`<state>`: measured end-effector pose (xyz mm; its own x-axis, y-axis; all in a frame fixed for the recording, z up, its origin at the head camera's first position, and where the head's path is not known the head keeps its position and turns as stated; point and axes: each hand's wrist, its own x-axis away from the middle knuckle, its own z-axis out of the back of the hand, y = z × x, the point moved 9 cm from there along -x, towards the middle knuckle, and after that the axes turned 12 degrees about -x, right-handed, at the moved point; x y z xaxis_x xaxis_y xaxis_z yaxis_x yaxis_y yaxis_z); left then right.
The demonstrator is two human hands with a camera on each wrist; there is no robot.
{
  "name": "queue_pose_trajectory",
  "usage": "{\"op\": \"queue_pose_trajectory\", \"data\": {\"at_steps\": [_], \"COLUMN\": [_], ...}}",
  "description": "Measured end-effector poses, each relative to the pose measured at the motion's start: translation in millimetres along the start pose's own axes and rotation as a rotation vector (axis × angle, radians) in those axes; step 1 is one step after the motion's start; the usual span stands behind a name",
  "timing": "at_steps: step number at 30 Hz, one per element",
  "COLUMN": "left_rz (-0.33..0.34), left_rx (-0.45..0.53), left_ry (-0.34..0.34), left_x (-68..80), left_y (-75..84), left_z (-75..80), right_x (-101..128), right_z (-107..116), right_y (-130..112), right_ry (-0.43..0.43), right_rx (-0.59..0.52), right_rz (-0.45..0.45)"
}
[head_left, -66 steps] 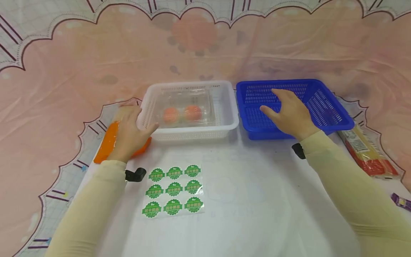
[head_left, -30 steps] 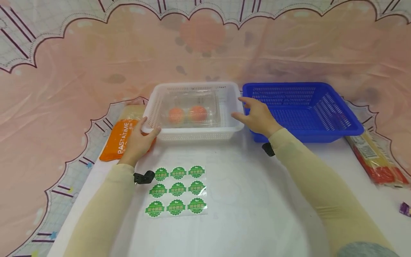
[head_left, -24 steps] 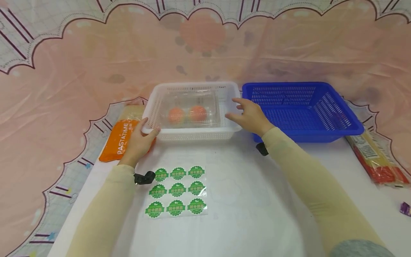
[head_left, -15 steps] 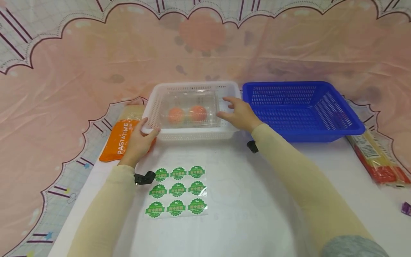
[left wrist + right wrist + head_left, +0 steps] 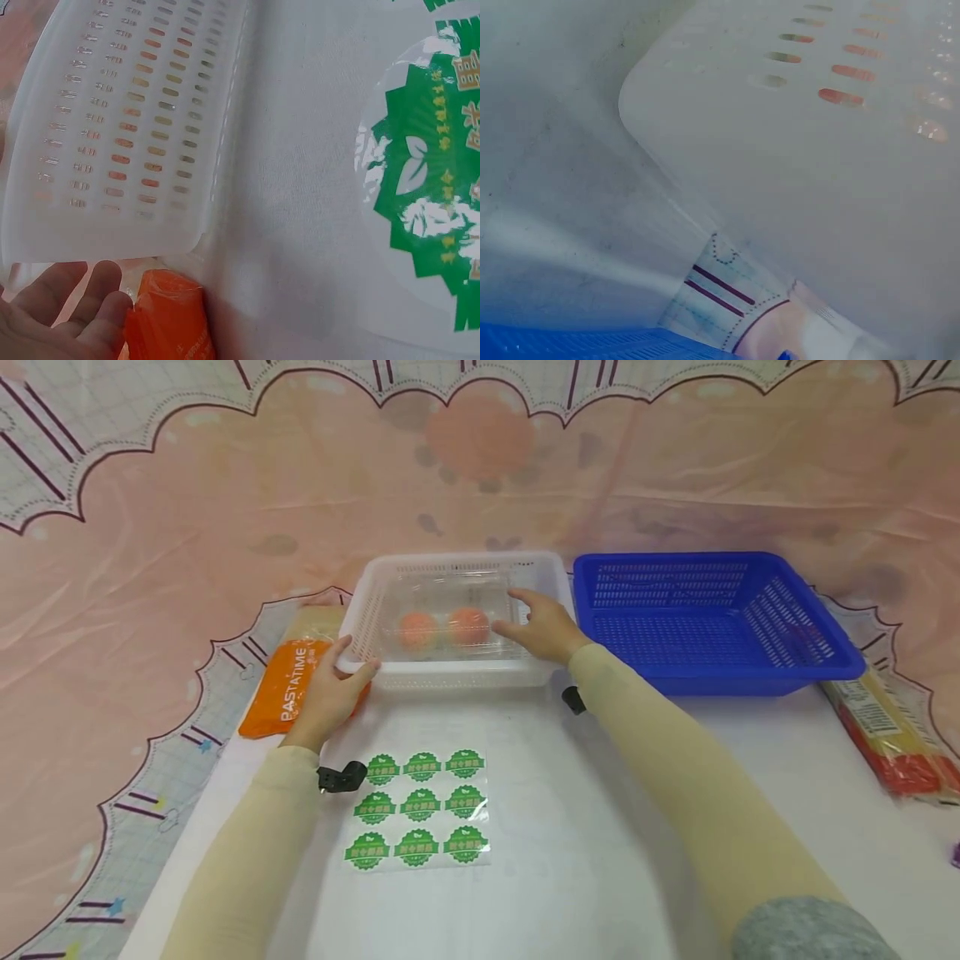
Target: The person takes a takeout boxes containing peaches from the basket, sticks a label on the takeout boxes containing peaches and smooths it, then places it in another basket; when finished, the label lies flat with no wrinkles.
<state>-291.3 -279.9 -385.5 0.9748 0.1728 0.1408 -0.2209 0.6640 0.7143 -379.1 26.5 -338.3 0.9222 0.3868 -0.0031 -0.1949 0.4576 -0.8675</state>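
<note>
A white plastic basket (image 5: 465,674) holds a clear plastic clamshell box (image 5: 442,585) with two orange-red round fruits (image 5: 468,627) inside. At the basket's front left corner my left hand (image 5: 327,695) grips the rim, thumb along the front and fingers at the left end. In the left wrist view its curled fingers (image 5: 101,300) show beside the corner. My right hand (image 5: 546,628) reaches over the basket's right side, thumb and index finger spread at the box's right end. The right wrist view shows the basket's wall (image 5: 780,165); the right hand is out of that view.
Right of the white basket stands a blue basket (image 5: 720,681). An orange PASTATIME bag (image 5: 281,689) lies beside the left hand, and a red and yellow packet (image 5: 892,735) at the right. A sheet of green stickers (image 5: 420,806) lies in front on the white table (image 5: 592,843).
My right hand has moved left from over the blue basket to the clamshell box. My left hand has come from above the orange bag to the white basket's corner and stays there.
</note>
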Motion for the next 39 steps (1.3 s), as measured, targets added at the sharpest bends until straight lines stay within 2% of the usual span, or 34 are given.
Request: {"op": "queue_pose_trajectory", "data": {"at_steps": [8,19,30,39], "left_rz": [-0.022,0.018,0.026,0.026], "left_rx": [0.006,-0.006,-0.012,-0.030], "left_ry": [0.013,-0.002,0.000,0.010], "left_x": [0.5,1.7,3.6,4.0], "left_y": [0.8,-2.4,-1.2,-2.1], "left_z": [1.5,0.4,2.8,3.2], "right_x": [-10.4,-20.6,-23.3,-22.1], "right_z": [-4.1,-12.1,-15.5,-24.7], "right_y": [3.3,16.4,19.9,22.5], "right_ry": [-0.007,-0.009,-0.023,-0.124], "right_rx": [0.012,-0.018,-0.057,-0.057], "right_rz": [-0.050,-0.139,-0.160,-0.202]}}
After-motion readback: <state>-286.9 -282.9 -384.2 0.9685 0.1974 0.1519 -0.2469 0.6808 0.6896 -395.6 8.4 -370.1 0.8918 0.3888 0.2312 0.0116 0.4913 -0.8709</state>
